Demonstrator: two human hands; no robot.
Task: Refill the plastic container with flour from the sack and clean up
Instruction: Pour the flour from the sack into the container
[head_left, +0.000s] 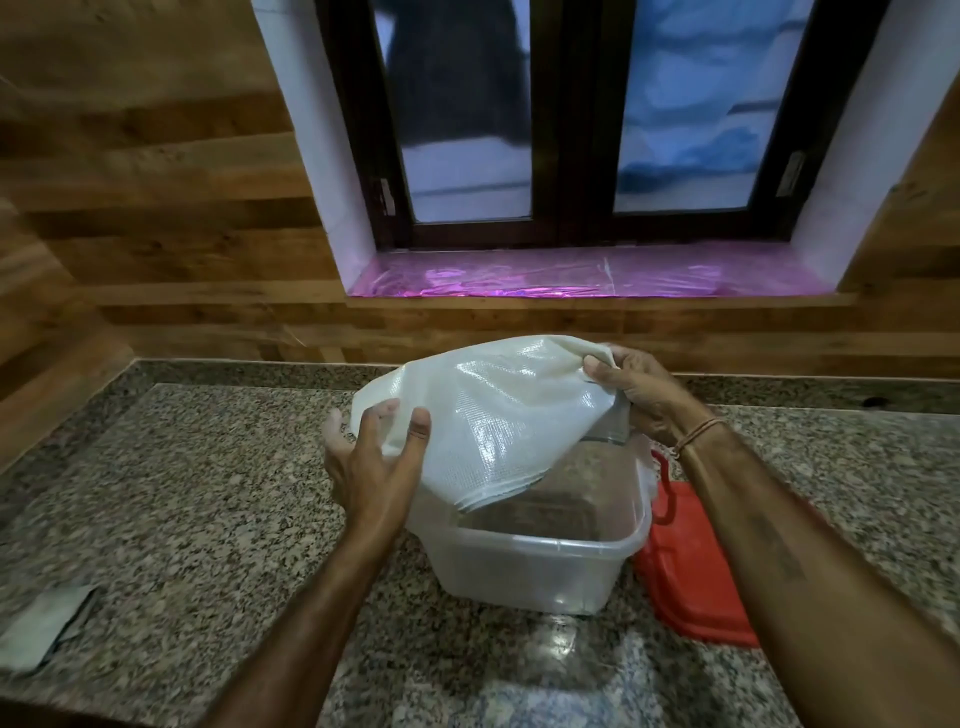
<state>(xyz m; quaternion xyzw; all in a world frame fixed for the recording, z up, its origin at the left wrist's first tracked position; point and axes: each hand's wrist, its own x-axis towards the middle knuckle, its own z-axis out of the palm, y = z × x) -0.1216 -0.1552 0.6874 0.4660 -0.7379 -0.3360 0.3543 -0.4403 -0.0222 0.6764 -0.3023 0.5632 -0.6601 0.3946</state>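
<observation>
A white woven plastic sack is held tilted over a clear plastic container on the granite counter, its open mouth pointing down into the container. My right hand grips the sack's upper far corner. My left hand holds the sack's left side, fingers spread and curled against it. The container's inside looks see-through; I cannot tell how much flour lies in it. Its red lid lies flat on the counter just right of it.
The granite counter runs wide to both sides. A folded pale cloth lies near the front left edge. Behind stand a wood-panelled wall and a window with a pink-lined sill.
</observation>
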